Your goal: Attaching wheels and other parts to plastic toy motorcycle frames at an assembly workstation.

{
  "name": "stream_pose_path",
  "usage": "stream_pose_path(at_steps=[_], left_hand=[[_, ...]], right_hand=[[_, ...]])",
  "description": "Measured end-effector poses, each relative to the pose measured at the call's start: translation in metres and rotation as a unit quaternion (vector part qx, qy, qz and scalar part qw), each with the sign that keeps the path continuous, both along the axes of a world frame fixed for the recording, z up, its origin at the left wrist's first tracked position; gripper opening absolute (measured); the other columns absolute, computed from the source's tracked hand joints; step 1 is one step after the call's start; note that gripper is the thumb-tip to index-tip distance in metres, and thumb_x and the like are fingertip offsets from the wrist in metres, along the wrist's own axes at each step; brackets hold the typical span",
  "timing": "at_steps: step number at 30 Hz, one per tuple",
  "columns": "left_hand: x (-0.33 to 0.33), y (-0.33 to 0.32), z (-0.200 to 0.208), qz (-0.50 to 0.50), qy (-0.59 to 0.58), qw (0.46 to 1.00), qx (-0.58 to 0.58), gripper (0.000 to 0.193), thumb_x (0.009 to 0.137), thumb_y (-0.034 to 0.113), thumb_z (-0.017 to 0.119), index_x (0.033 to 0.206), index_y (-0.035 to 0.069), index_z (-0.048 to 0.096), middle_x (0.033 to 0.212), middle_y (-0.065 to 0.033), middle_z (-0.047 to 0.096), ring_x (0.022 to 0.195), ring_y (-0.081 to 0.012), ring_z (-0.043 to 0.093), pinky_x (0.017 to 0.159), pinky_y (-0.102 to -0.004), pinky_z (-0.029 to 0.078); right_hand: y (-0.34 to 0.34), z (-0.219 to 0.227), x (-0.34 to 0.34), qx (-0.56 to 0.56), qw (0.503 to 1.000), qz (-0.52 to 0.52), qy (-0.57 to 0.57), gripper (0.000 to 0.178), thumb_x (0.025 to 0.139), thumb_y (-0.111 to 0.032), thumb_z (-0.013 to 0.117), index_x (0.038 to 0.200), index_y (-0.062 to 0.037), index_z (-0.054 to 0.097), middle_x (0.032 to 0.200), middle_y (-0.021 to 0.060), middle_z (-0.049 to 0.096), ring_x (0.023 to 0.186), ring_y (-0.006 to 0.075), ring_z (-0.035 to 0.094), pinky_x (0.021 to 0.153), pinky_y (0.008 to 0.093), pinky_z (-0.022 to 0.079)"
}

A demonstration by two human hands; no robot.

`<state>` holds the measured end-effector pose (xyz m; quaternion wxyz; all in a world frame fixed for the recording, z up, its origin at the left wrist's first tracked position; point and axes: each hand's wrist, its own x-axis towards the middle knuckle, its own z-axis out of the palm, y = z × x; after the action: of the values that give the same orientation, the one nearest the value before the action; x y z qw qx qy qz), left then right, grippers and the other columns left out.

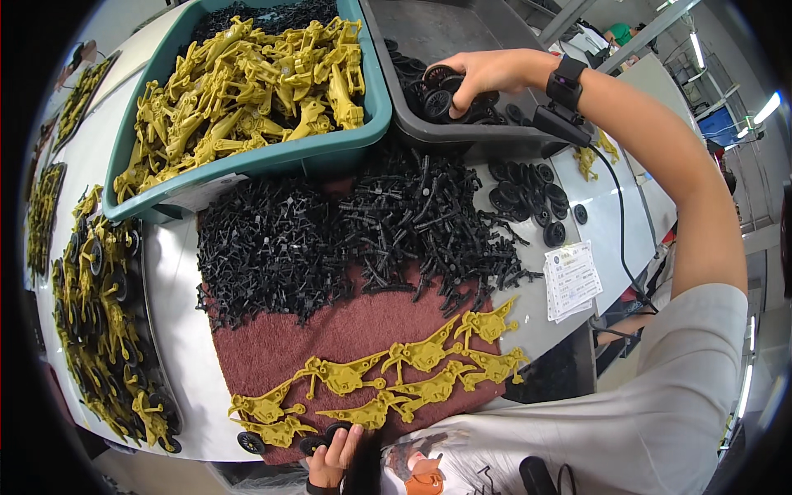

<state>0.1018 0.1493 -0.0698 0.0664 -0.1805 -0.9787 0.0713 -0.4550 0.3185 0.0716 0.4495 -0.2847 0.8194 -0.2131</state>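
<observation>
My right hand (487, 74) reaches into a grey bin (487, 136) at the top, its thumb and fingers curled round black toy wheels (437, 104). At the lower edge, close to my body, my left hand (337, 455) is closed on black wheels (312, 445) beside the near row of yellow parts. Two rows of yellow plastic toy-vehicle bodies (342, 375) lie on a maroon towel (272, 351). One wheel (251, 443) sits at the left end of the near row. My left palm is hidden.
A teal bin (375, 99) heaped with yellow parts stands at the back left. Small black parts (272, 247) and longer black pieces (421, 214) are piled on the towel. Loose wheels (528, 190), paper slips (572, 280) and a black cable (619, 198) lie right; wheeled yellow assemblies (103, 322) fill a tray left.
</observation>
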Motion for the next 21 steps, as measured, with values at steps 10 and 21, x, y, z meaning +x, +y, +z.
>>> stream_pose_path(at_steps=[10,21], left_hand=[[-0.008,-0.002,-0.032,-0.001,0.159,0.987,0.001,0.036,0.091,0.046,0.046,0.113,0.024,0.064,0.12,0.0049,0.06,0.115,-0.0149,0.051,0.105,-0.0383,0.02],[-0.024,0.005,-0.043,0.016,0.274,0.959,0.069,0.03,0.085,0.027,0.042,0.097,0.019,0.069,0.114,0.0012,0.063,0.108,-0.0167,0.055,0.098,-0.0373,0.027]], right_hand=[[0.05,0.029,0.007,-0.184,0.961,-0.153,0.142,0.052,0.069,-0.015,0.075,0.117,-0.0063,0.055,0.095,0.0059,0.063,0.084,0.0159,0.062,0.069,0.0284,0.051],[0.169,0.04,0.12,-0.291,0.91,-0.286,0.07,0.053,0.072,-0.013,0.075,0.12,-0.0067,0.053,0.106,0.0063,0.061,0.094,0.0161,0.062,0.087,0.0298,0.051]])
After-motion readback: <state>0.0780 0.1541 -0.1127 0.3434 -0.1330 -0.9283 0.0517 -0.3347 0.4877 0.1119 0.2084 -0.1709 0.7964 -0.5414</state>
